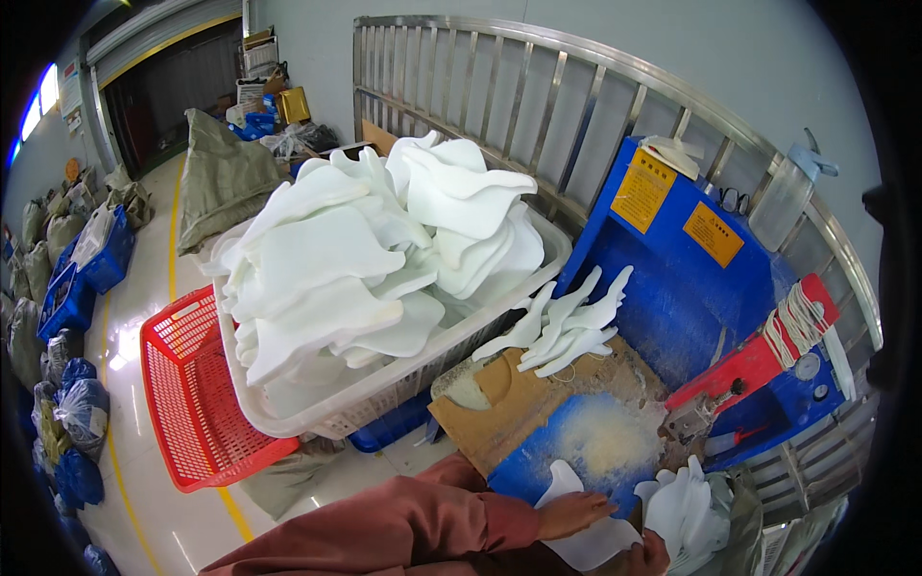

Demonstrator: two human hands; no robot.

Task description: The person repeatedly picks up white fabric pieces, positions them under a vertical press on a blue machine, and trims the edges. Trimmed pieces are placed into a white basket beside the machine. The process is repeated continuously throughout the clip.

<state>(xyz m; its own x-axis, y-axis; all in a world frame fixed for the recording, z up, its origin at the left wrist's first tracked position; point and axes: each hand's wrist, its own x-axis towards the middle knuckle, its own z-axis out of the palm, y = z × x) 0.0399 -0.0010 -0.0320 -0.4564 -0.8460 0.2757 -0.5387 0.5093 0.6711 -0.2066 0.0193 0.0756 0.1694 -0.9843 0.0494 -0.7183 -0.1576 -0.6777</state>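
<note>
A white wavy-edged sheet piece [603,543], perhaps foam, lies under my hands at the lower edge of the view. My left hand [574,516], in a reddish-brown sleeve, rests on it with fingers stretched out. At the piece's right edge my right hand [648,555] has its fingers curled on it. Beside my right hand stands a bunch of similar white pieces [687,504]. Further off, several thin white pieces [567,326] lie on a brown board [480,415] of the blue machine [691,278].
A white basket [317,415] heaped with white pieces [327,240] stands left of the machine. Next to it is a red basket [182,374]. A red arm [749,346] wound with cord crosses the machine. Metal railing [538,96] runs behind. Dust covers the blue worktop [595,432].
</note>
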